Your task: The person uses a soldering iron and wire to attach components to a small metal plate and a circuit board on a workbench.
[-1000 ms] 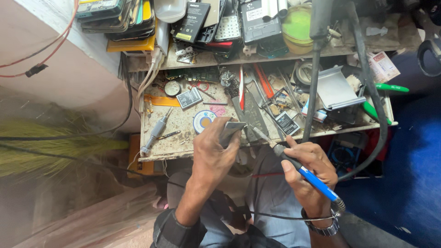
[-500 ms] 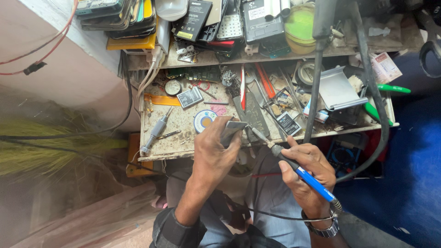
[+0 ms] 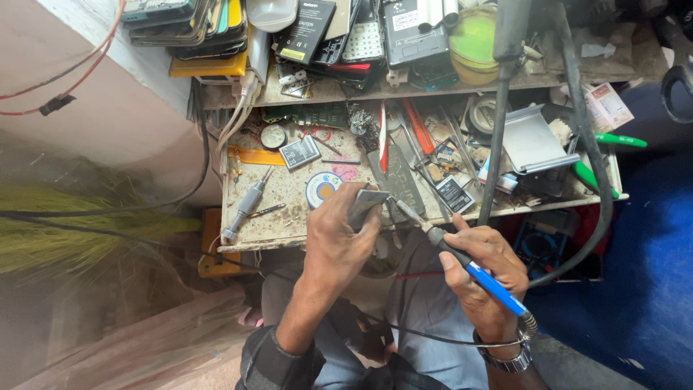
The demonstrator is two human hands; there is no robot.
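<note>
My left hand [image 3: 338, 238] grips a small flat grey part [image 3: 365, 204] at the front edge of a cluttered workbench [image 3: 274, 195]. A soldering iron [image 3: 462, 263] with a blue handle and black grip sits in my right hand [image 3: 485, 271], held like a pen. Its metal tip points up and left and meets the grey part's edge. A black cord runs from the iron's handle down across my lap. On my right wrist is a metal watch [image 3: 505, 354].
Scattered on the workbench are a grey screwdriver [image 3: 245, 206], a round tin [image 3: 321, 188], a phone battery [image 3: 299, 152], tweezers and small parts. A shelf above holds stacked phones [image 3: 339, 36] and a green tub [image 3: 473, 40]. A black lamp arm [image 3: 498, 108] rises at right. A broom [image 3: 65, 231] lies left.
My hands have stayed nearly still, with the iron's tip kept against the grey part. The view has shifted slightly.
</note>
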